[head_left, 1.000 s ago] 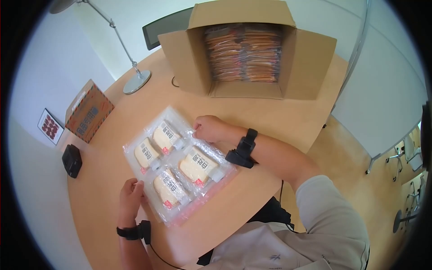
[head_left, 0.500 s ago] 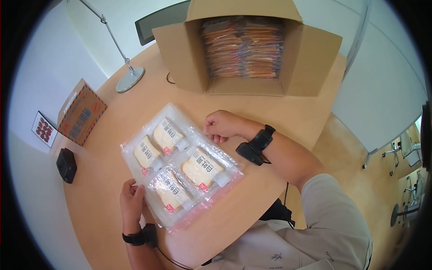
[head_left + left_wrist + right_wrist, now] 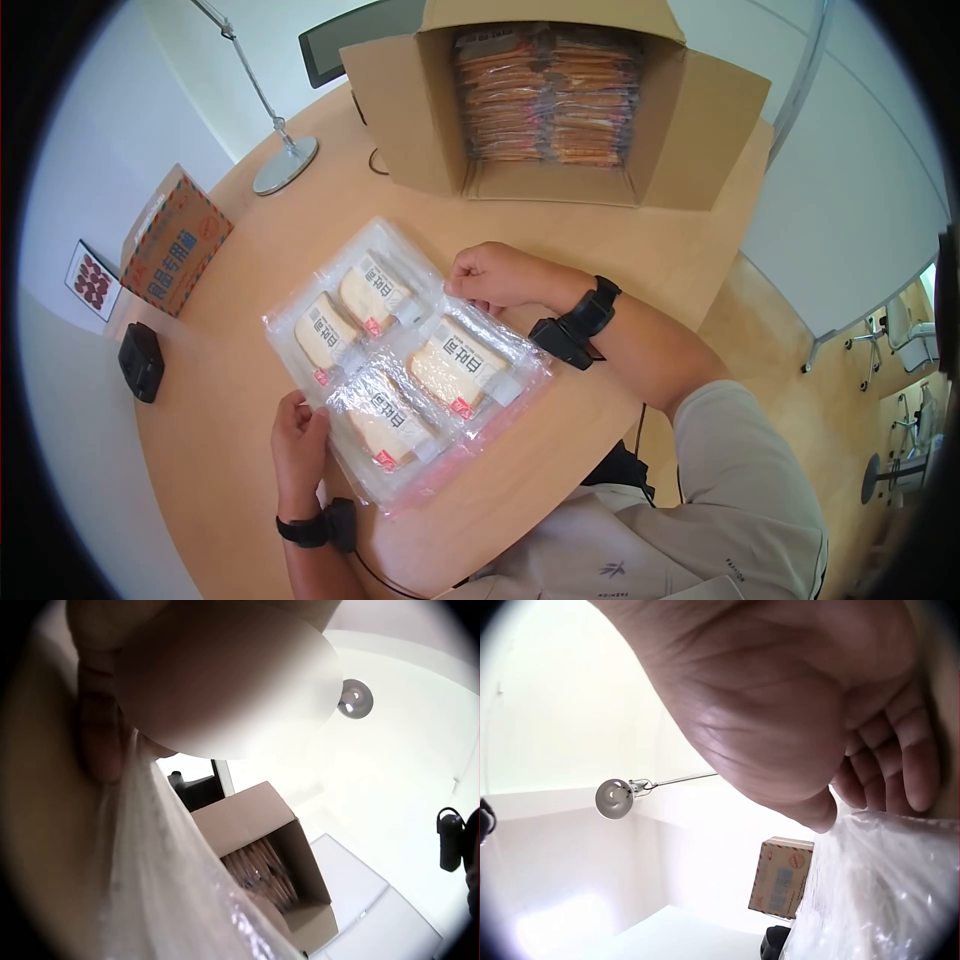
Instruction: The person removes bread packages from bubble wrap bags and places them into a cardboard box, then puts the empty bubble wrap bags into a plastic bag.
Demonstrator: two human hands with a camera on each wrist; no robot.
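Note:
A large clear plastic bag (image 3: 395,240) lies flat on the table in the head view, with several packs of sliced white bread (image 3: 455,358) showing through it in two rows. Each pack carries black lettering and a small red mark. My left hand (image 3: 300,445) pinches the bag's near left edge; in the left wrist view the film (image 3: 161,862) stretches down from those fingers. At the far right edge of the bag, my right hand (image 3: 505,275) holds the film between thumb and curled fingers, as the right wrist view shows beside the crinkled plastic (image 3: 877,877).
An open cardboard box (image 3: 560,185) full of stacked packs stands at the back. A smaller printed carton (image 3: 178,245), a black device (image 3: 141,362) and a picture card (image 3: 92,280) are at the left. A lamp base (image 3: 286,166) and a dark screen (image 3: 360,40) stand farther back.
My right hand came off the bag's far edge to the right, then returned to it. My left hand stays at the near left edge. The head view has shifted slightly.

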